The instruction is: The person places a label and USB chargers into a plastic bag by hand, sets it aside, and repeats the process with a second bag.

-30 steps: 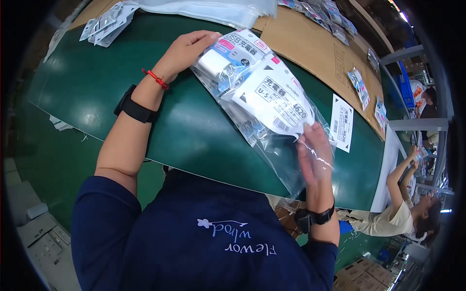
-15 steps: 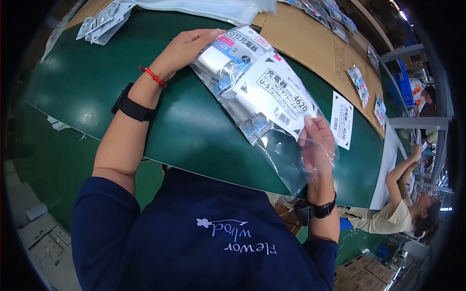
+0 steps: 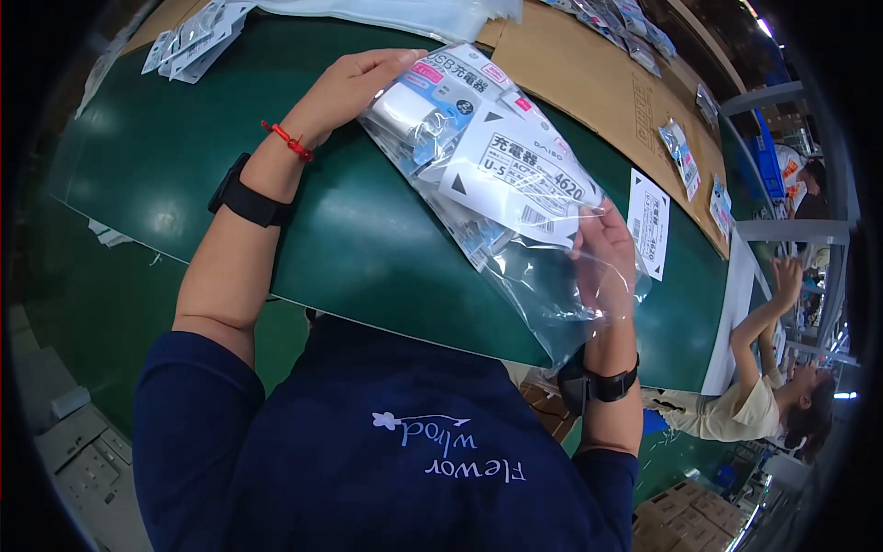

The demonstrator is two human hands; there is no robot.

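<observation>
Plainly holding a clear bag point(image 3: 541, 293) between left hand point(image 3: 354, 87) and right hand point(image 3: 607, 253)

Gripping the upper left end of the clear bag with the left hand, closed on the edge there and partly hidden behind it. Pinching the lower right corner of a white card point(image 3: 520, 179) with the right hand, narrowed to thumb and fingers at the right side of the clear bag. Seeing loose film across the right hand; cannot tell whether reaching inside the clear bag or only under a fold. Holding the clear bag aslant over a green table point(image 3: 359, 294), from upper left to lower right; cannot tell whether resting it on the surface.

Showing through the upper left part of the clear bag several blue-and-white packs point(image 3: 451, 92) with white blocky contents, partly covered by the white card.

Wearing a red bracelet point(image 3: 288, 143) and a black band point(image 3: 253, 198) on the left wrist, left of the clear bag, and a black strap point(image 3: 598, 382) on the right wrist, near its lower tip.

Having a loose card point(image 3: 648, 225) flat on the green table, just right of the clear bag. Facing a cardboard sheet point(image 3: 589, 101) beyond the clear bag, with a heap of packs point(image 3: 616, 28) on its far part. Having plastic sleeves point(image 3: 395, 14) past the upper end of the clear bag, and fanned packs point(image 3: 198, 41) well to its left. Working near a co-worker point(image 3: 736, 405) in a pale top, well right of the clear bag.
</observation>
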